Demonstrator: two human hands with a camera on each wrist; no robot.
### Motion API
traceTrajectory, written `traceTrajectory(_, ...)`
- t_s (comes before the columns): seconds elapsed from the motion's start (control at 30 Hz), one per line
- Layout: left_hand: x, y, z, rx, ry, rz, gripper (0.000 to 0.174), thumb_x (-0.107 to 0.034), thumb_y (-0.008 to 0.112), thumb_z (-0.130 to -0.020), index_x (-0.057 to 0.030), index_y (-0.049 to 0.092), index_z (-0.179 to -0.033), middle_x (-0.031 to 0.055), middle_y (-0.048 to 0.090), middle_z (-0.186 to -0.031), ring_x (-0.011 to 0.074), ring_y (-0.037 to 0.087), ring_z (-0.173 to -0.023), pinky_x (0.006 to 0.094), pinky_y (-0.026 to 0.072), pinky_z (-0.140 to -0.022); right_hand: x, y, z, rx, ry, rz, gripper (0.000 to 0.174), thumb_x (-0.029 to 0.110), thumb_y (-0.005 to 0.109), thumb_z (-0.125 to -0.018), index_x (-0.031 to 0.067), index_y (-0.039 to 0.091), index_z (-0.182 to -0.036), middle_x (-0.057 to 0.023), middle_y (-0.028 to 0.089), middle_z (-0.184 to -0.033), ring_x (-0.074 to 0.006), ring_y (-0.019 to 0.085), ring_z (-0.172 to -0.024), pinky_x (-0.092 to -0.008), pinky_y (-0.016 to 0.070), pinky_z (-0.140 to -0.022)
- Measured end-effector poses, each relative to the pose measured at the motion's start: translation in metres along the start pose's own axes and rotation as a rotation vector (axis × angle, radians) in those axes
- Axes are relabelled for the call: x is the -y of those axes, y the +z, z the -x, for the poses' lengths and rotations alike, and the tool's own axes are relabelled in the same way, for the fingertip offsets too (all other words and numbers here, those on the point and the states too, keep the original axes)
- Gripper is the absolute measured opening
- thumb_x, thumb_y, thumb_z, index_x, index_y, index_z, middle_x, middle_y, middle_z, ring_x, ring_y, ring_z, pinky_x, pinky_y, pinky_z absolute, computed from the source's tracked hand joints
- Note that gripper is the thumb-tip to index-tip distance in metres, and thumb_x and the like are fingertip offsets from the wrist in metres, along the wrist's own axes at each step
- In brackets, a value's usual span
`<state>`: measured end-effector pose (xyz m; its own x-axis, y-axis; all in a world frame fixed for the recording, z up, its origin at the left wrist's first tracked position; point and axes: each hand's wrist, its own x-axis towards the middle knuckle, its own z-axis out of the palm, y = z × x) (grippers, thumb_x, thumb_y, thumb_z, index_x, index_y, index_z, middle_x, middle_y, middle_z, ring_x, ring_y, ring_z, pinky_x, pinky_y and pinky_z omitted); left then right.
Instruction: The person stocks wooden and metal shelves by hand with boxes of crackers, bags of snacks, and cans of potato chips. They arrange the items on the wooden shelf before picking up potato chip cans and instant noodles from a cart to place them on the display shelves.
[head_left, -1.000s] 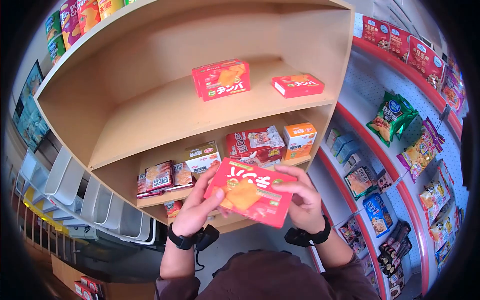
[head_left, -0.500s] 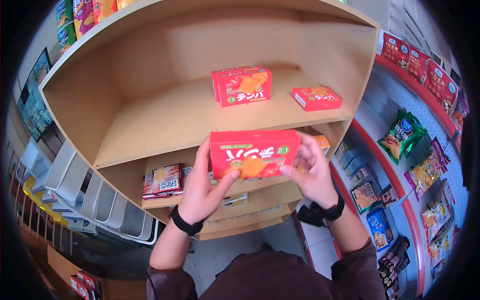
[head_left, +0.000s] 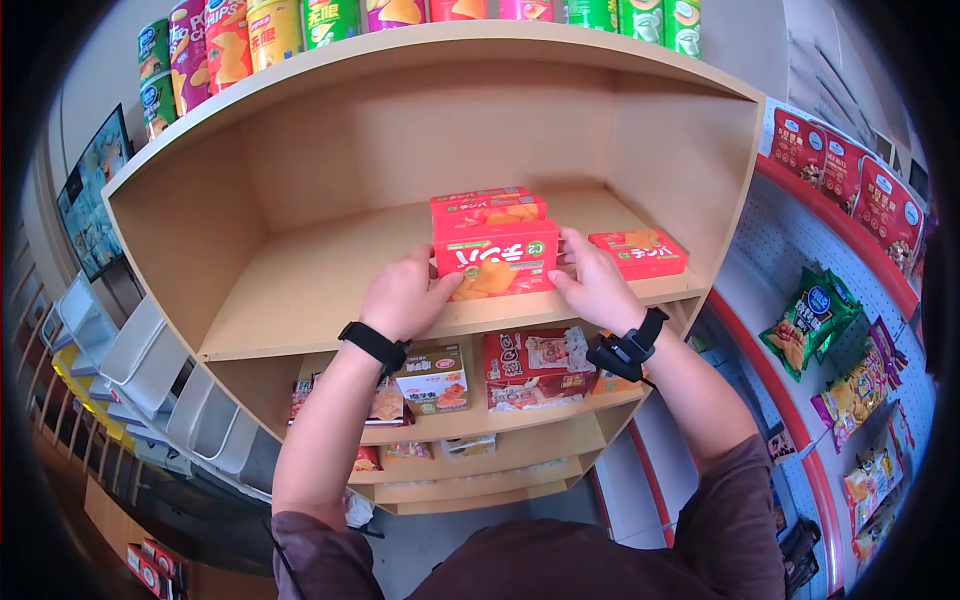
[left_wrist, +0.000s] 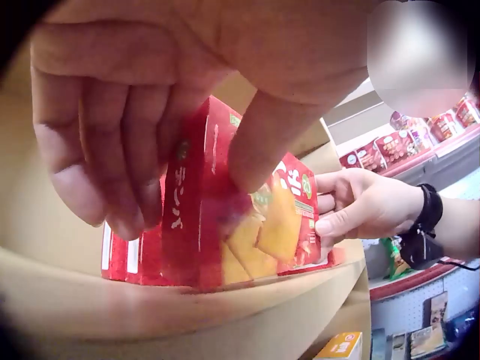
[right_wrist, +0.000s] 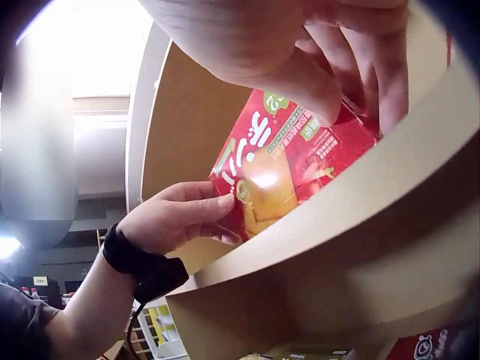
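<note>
A red biscuit box with pale lettering and yellow crackers on its front stands upright at the shelf's front edge. My left hand grips its left end, thumb on the front face and fingers around the side. At the opposite end my right hand holds it the same way, with the thumb low on the front. In the left wrist view the box sits close over the shelf board. Directly behind it stand similar red boxes, partly hidden. Another red box lies flat to the right.
The wooden shelf has side walls and a curved front edge. Beneath are a red carton, a white-and-brown box and snack packs. Chip canisters line the top. A red-edged rack with snack bags stands right.
Both hands have carried the box forward from in front of the body onto the shelf, turning it upright against the red boxes there. The head view has shifted, showing more canisters above.
</note>
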<state>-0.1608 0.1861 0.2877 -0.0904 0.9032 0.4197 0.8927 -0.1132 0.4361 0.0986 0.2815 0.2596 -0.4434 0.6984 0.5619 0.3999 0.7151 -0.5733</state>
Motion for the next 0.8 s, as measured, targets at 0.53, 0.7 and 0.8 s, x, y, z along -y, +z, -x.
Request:
traceTrajectory(0.53, 0.015, 0.023, 0.000, -0.016, 0.050, 0.173, 0.052, -0.039, 0.073, -0.091, 0.0027, 0.056, -0.117, 0.0155, 0.067, -0.096, 0.0280, 0.066, -0.086, 0.0390, 0.0537, -0.080, -0.092, -0.145, -0.007, 0.362, 0.226, 0.255, 0.084, 0.028, 0.085, -0.073, 0.0008, 0.048, -0.143, -0.0190, 0.055, -0.135, -0.0309, 0.053, -0.127, -0.0380, 0.0399, -0.111)
traceTrajectory(0.7, 0.026, 0.039, -0.006, -0.099, 0.068, 0.147, 0.047, -0.036, 0.072, -0.092, 0.0028, 0.057, -0.115, 0.0151, 0.067, -0.094, 0.0288, 0.065, -0.085, 0.0394, 0.0530, -0.079, -0.099, -0.141, -0.014, 0.351, 0.086, 0.450, 0.087, 0.026, 0.085, -0.063, 0.0006, 0.051, -0.139, -0.0181, 0.050, -0.127, -0.0320, 0.048, -0.126, -0.0387, 0.0410, -0.109)
traceTrajectory(0.8, 0.024, 0.040, -0.005, -0.128, 0.080, 0.163, 0.046, -0.035, 0.072, -0.092, 0.0030, 0.057, -0.114, 0.0151, 0.066, -0.094, 0.0290, 0.065, -0.085, 0.0400, 0.0529, -0.078, -0.085, -0.143, -0.011, 0.362, 0.196, 0.377, 0.086, 0.026, 0.087, -0.061, 0.0014, 0.053, -0.137, -0.0172, 0.050, -0.127, -0.0312, 0.050, -0.122, -0.0389, 0.0420, -0.107)
